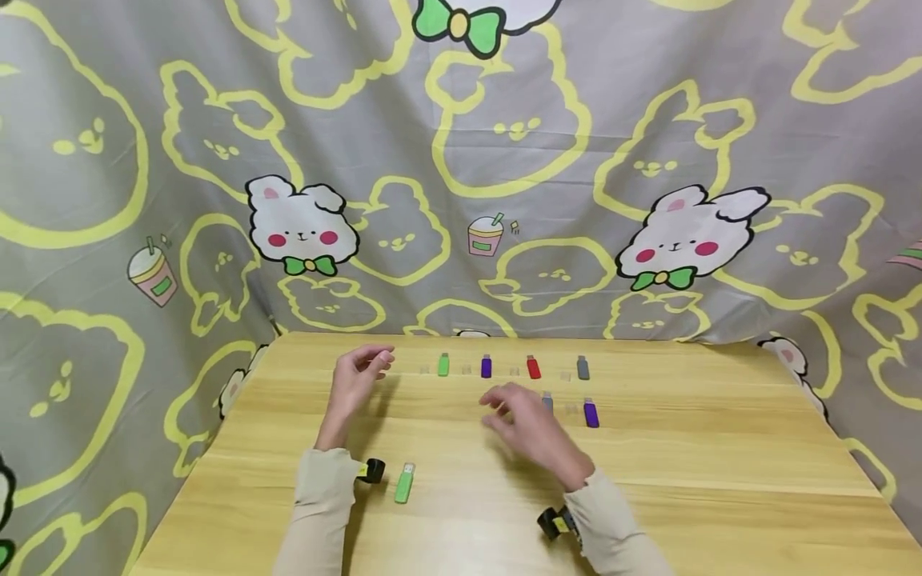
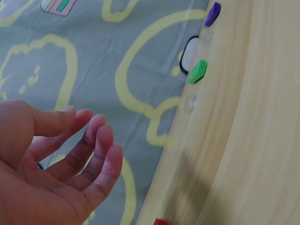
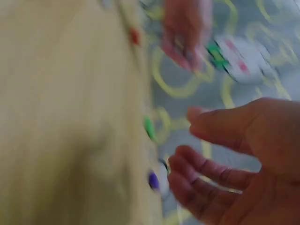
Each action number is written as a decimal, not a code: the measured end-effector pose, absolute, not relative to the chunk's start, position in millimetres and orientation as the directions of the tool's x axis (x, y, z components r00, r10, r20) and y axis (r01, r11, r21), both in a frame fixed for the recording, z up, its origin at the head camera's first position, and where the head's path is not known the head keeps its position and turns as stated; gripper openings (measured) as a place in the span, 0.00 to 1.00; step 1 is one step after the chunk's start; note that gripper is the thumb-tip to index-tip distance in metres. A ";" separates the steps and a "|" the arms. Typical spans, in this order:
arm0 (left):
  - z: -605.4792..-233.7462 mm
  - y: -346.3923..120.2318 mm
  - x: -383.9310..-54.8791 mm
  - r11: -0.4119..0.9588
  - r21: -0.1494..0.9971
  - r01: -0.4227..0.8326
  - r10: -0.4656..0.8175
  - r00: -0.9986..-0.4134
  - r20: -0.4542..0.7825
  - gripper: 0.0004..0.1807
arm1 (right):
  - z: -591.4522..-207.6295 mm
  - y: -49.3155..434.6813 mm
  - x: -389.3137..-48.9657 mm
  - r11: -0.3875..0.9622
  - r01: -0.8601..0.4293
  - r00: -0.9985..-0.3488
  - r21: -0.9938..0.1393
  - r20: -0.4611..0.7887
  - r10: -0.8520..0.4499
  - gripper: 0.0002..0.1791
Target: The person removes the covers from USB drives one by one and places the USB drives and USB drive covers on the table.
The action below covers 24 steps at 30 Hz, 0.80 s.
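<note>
My left hand hovers over the back left of the table, its fingers loosely bent and nothing between them. The right hand is raised over the middle, fingers loosely curved and empty. Behind them stands a row of USB sticks: green, purple, red and grey. Just beyond the right hand, a second grey USB stick is partly covered by it, with another purple USB stick to its right. Another green USB stick lies beside the left wrist.
Small clear caps, one of them a cap beside the red stick, lie among the sticks. A red object shows at the left wrist view's lower edge. A patterned curtain hangs along the back edge of the wooden table.
</note>
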<state>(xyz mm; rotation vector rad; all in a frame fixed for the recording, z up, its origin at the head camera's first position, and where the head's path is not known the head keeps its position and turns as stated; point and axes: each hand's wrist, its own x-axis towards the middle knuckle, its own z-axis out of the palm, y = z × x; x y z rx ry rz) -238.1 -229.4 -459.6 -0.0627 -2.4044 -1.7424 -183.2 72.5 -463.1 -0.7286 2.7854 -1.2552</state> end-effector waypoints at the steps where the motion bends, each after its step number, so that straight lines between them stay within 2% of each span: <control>1: -458.9 -231.9 -239.1 0.321 0.938 0.133 -0.069 -0.984 0.163 0.15 | -463.9 65.3 -179.6 0.555 -0.456 -0.865 -0.696 0.199 -0.461 0.13; 5: -455.9 -243.4 -242.3 0.340 0.933 0.116 -0.096 -0.983 0.157 0.16 | -466.6 37.5 -168.0 0.504 -0.607 -0.749 -0.614 0.231 -0.621 0.13; 14: -461.9 -258.4 -244.5 0.327 0.942 0.075 -0.124 -0.985 0.122 0.16 | -470.3 -4.2 -158.2 0.456 -0.809 -0.546 -0.371 0.187 -0.817 0.12; 18: -465.7 -265.6 -241.4 0.301 0.952 0.058 -0.160 -0.981 0.110 0.15 | -473.4 -17.5 -159.3 0.395 -0.847 -0.476 -0.357 0.178 -0.861 0.13; 24: -468.3 -267.7 -239.2 0.273 0.961 0.047 -0.154 -0.984 0.092 0.16 | -479.1 -27.7 -159.5 0.330 -0.858 -0.414 -0.393 0.148 -0.898 0.10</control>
